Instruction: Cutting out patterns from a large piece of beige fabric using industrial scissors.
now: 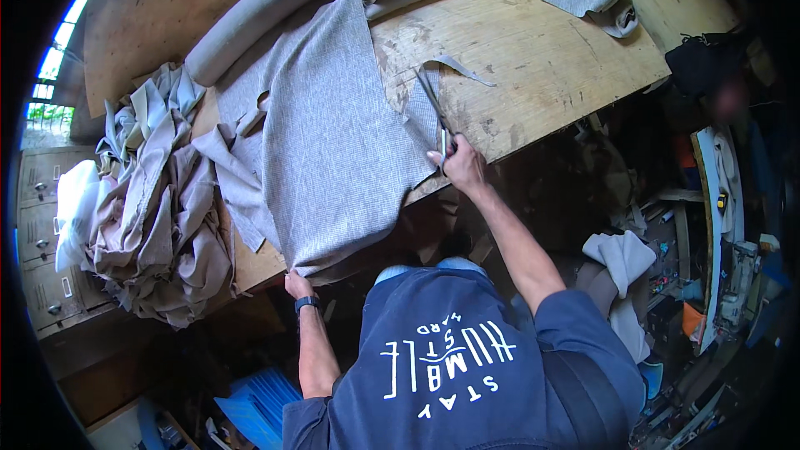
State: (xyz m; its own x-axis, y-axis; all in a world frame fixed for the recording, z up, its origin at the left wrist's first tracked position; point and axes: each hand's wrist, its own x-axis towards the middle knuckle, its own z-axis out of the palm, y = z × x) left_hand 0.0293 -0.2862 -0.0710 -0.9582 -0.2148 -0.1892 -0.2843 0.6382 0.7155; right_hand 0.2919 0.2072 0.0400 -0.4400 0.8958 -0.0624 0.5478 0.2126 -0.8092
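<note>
A large piece of grey woven fabric (333, 133) lies over the wooden table (475, 33) and hangs past its front edge. My left hand (298, 284) pinches the fabric's near left corner at that edge. In my right hand (464, 163) is a pair of scissors (444, 129), its fingers wrapped round the handles. The blades point away from me, beside a narrow part of the fabric at its right side. A thin cut strip (462, 69) curls on the wood just beyond the blade tips.
A thick fabric roll (275, 8) lies along the table's far left. Crumpled cloth (158, 217) is heaped at the left end, near metal drawers (46, 242). A folded scrap (590, 2) rests at the far right. Cluttered shelving (708, 233) stands on the right.
</note>
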